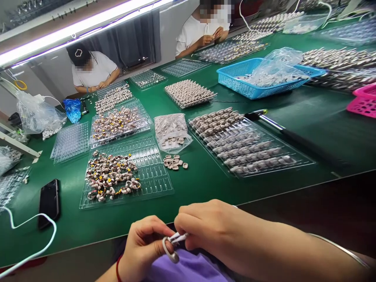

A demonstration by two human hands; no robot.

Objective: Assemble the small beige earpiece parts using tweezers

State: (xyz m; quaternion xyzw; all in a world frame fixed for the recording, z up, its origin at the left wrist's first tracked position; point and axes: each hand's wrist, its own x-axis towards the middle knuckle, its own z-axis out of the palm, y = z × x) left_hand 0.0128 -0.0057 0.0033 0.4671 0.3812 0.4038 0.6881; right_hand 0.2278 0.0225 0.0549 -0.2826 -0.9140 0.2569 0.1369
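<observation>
My left hand (147, 243) and my right hand (205, 225) meet low in the view, below the near edge of the green table (205, 180). The left fingers are curled round a small pale ring-shaped part (169, 250). The right fingers pinch white tweezers (178, 237) whose tips touch that part. Just ahead on the table lies a clear plastic tray (152, 176) with a heap of small wired parts (110, 176) on its left half. A few loose beige shells (175, 161) sit beside it.
A clear bag of shells (172, 131) and a tray with rows of shells (246, 145) lie further out, with several more trays beyond. A black phone (49, 201) and white cable (35, 223) lie left. A blue basket (249, 78) and pink basket (364, 102) stand right. Two people work at the far side.
</observation>
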